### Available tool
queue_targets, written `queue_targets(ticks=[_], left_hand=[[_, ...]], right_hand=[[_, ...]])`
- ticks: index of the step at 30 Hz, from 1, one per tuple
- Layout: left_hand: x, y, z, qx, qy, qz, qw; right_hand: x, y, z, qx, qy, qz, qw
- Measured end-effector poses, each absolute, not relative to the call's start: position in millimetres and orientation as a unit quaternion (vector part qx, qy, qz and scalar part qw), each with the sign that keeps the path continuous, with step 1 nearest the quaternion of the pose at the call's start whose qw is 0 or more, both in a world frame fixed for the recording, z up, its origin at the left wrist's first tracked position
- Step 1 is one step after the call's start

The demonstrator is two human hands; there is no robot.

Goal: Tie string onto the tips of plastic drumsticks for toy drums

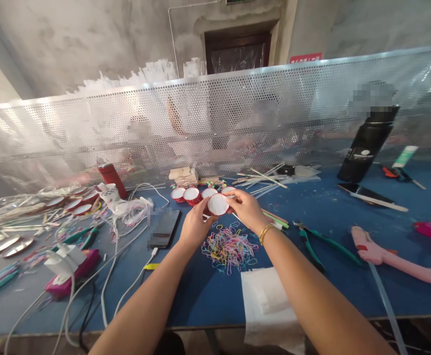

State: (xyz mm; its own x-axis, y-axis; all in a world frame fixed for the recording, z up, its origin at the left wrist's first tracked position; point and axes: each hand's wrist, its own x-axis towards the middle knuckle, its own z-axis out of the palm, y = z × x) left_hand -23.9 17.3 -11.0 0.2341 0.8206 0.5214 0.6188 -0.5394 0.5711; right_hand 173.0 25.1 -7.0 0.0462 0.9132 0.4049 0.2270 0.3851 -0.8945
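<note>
Between both hands I hold a small round disc (218, 204) with a white face and a red rim, tilted towards me. My left hand (196, 223) grips its left edge, thumb and fingers closed on it. On the opposite edge, my right hand (245, 209) pinches it; a gold bracelet (265, 232) circles that wrist. Just behind stand several similar red-rimmed white rounds, among them a red-sided one (191, 195), with small green and red bits behind them. Below my hands lies a heap of colourful little loops (230, 248) on the blue table (208, 301).
A black phone (164, 228) lies left, beside white cables and a magenta power strip (73, 276). To the right are green-handled pliers (326, 244), a pink glue gun (392, 256) and a black bottle (366, 145). A perforated metal screen (200, 123) spans the back, people blurred behind it.
</note>
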Motion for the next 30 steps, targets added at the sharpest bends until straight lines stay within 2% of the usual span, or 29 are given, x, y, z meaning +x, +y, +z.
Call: queue_targets(ticks=[13, 22, 30], left_hand=[[-28.2, 19.0, -12.0, 0.770, 0.413, 0.436, 0.216], [-30.6, 14.8, -8.9, 0.787, 0.363, 0.462, 0.190], [-21.4, 6.5, -1.4, 0.787, 0.343, 0.462, 0.222]], right_hand=[[169.6, 9.9, 5.4, -0.488, -0.635, 0.216, 0.558], [167.4, 11.9, 1.0, -0.479, -0.658, 0.140, 0.564], [169.2, 16.6, 2.0, -0.483, -0.656, 0.066, 0.576]])
